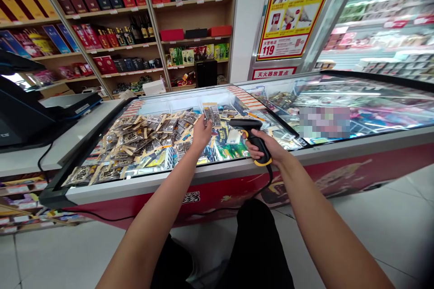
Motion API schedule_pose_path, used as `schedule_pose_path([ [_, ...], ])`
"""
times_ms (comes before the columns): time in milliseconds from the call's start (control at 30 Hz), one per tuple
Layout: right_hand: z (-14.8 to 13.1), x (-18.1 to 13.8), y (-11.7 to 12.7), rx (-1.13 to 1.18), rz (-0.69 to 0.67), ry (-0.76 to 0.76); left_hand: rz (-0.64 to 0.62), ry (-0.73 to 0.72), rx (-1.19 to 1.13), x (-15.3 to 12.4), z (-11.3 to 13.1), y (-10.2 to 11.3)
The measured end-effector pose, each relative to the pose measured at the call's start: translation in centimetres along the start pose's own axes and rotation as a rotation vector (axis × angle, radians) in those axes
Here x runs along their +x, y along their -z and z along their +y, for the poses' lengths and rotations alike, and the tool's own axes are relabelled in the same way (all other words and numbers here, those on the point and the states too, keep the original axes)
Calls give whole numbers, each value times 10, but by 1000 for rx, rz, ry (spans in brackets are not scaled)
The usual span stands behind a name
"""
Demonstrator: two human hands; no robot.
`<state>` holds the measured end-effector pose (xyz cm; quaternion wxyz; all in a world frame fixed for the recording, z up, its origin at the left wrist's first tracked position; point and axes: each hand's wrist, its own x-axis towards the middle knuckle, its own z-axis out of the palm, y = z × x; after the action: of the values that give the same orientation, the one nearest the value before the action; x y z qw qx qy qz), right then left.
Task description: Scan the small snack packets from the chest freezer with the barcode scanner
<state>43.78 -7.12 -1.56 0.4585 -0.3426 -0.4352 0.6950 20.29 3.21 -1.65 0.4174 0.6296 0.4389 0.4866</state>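
Right hand (267,146): fingers wrapped tight round the black-and-yellow plastic handheld barcode scanner (249,132), its head just left of the knuckles. Left hand (200,134): fingertips pinched on the grey printed foil snack packet (212,114), which stands above them. Likely best with the packet flat, squarely facing the scanner head. Below the fingers, red glass-topped chest freezer (217,176). Beyond, wooden shelves (190,40) of boxed goods.

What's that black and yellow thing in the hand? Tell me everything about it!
It is a barcode scanner, shaped like a pistol, black with yellow trim, plastic by the look. The right hand grips its handle above the freezer's front rim. Its wide head points left, toward the packet held by the left hand. A black cable hangs from the handle's bottom.
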Motion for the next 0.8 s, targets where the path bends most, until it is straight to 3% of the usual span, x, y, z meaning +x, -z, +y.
schedule_pose_path([
  [233,0,0,0,2,8,1,-1,-6,10,2,-2,-1],
  [500,-1,-2,4,94,-6,47,62,84,-37,-1,12,-1],
  [700,-3,-2,6,190,3,122,86,126,-11,44,29,-25],
  [800,-2,-1,6,190,6,105,7,114,82,70,35,-46],
])
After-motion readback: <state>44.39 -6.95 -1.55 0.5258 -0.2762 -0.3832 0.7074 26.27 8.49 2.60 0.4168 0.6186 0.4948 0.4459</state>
